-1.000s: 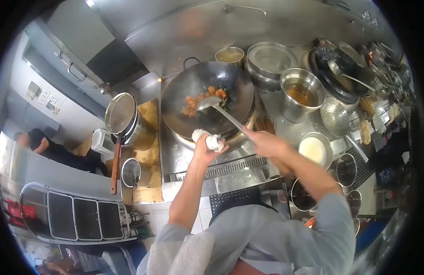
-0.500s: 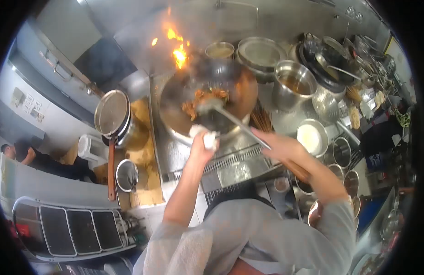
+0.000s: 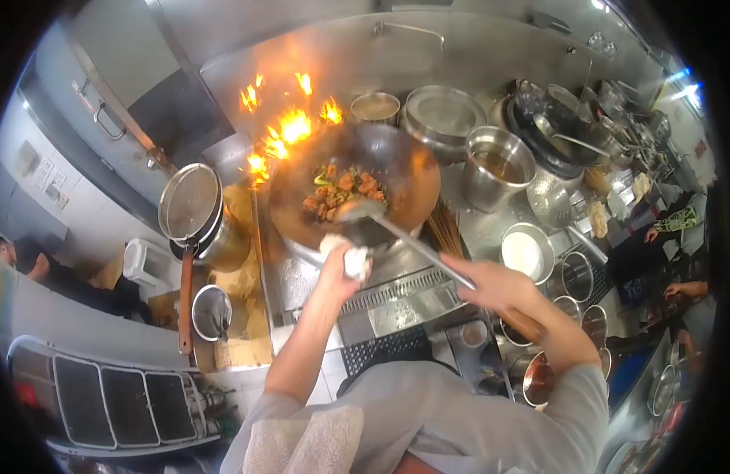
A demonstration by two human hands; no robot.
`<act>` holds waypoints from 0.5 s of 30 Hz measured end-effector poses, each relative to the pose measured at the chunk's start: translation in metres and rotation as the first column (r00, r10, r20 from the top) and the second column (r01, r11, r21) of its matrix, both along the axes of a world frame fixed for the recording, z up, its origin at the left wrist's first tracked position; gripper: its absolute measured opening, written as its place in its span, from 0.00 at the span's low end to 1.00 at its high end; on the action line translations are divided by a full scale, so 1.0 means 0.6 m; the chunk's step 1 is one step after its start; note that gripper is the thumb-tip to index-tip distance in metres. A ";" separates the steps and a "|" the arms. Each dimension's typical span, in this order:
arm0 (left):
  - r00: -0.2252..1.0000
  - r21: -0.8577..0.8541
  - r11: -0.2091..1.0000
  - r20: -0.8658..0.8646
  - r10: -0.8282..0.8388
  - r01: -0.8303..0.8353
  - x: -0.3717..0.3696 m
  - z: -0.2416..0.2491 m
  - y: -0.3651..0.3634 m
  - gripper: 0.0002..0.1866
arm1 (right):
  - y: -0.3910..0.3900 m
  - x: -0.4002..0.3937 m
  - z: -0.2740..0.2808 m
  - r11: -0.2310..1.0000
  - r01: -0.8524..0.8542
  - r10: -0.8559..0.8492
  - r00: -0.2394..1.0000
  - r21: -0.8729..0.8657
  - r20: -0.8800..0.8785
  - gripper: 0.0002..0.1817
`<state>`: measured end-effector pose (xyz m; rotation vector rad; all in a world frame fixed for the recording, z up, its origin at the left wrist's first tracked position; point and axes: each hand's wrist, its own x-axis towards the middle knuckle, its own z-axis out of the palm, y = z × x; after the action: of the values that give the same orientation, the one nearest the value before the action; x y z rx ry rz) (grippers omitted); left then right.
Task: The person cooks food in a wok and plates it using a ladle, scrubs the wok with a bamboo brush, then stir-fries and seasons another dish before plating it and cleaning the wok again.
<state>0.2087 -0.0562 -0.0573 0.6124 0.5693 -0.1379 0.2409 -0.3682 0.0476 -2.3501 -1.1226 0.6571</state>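
Note:
A large wok [image 3: 416, 178] sits on the range in front of me, with browned chunks of food [image 3: 345, 193] and a bit of green in it. My left hand [image 3: 332, 278] is closed around a folded white cloth [image 3: 355, 262] at the wok's near edge; the part of the wok under the cloth is hidden. My right hand [image 3: 495, 282] grips a long metal ladle [image 3: 418, 246], its wooden end showing below the wrist. The ladle's bowl rests low in the wok, beside the near side of the food. Bright flames [image 3: 290, 130] rise at the wok's far left rim.
A strainer [image 3: 189, 201] with a wooden handle lies over a pot at the left. To the right stand a steel pot [image 3: 499, 170] of brown liquid, a pan of white contents [image 3: 524, 254] and several seasoning containers. Another person's hand [image 3: 684, 290] appears at the far right.
The flames have spread wider along the wok's far left edge. Food that was blurred now lies gathered beyond the ladle. Both hands keep their grips; the whole view has shifted slightly.

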 end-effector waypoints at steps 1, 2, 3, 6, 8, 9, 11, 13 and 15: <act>0.999 -0.024 0.999 -0.044 0.029 -0.030 0.024 -0.030 0.006 0.06 | 0.027 0.017 -0.030 0.999 0.027 -0.027 0.999 0.020 0.025 0.42; 0.997 -0.071 0.997 0.064 0.032 -0.028 0.042 -0.076 0.011 0.07 | 0.066 0.029 -0.036 0.996 0.084 -0.084 0.996 -0.012 -0.022 0.42; 0.991 -0.051 0.997 0.118 0.058 -0.052 0.041 -0.105 -0.005 0.08 | 0.101 0.041 -0.040 0.989 0.140 -0.143 0.988 -0.049 -0.052 0.41; 0.997 -0.005 0.999 0.068 0.048 -0.048 -0.045 -0.108 -0.078 0.07 | 0.118 0.045 -0.099 0.968 0.160 -0.184 0.976 0.193 0.118 0.41; 0.988 -0.008 0.992 0.084 0.130 -0.129 -0.046 -0.091 -0.088 0.08 | 0.095 0.031 -0.063 0.971 0.152 -0.176 0.977 0.185 0.120 0.41; 0.985 -0.031 0.989 0.091 0.144 -0.142 -0.039 -0.101 -0.075 0.08 | 0.073 0.017 -0.051 0.974 0.149 -0.168 0.980 0.168 0.103 0.41; 0.976 -0.075 0.974 -0.045 0.213 -0.216 0.017 -0.067 -0.037 0.09 | 0.029 0.004 -0.016 0.985 0.115 -0.121 0.992 0.128 0.042 0.41; 0.975 -0.057 0.974 -0.051 0.215 -0.217 0.003 -0.028 -0.036 0.08 | -0.020 -0.002 0.051 1.000 0.022 -0.023 0.998 -0.018 -0.050 0.39; 1.000 -0.023 1.000 -0.004 0.017 -0.017 -0.016 -0.007 -0.034 0.07 | -0.038 0.020 0.058 0.997 -0.038 0.035 0.998 -0.063 -0.052 0.40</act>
<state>0.1992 -0.0765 -0.0614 0.5848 0.5761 -0.1301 0.2530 -0.3908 0.0824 -2.3571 -1.1409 0.7714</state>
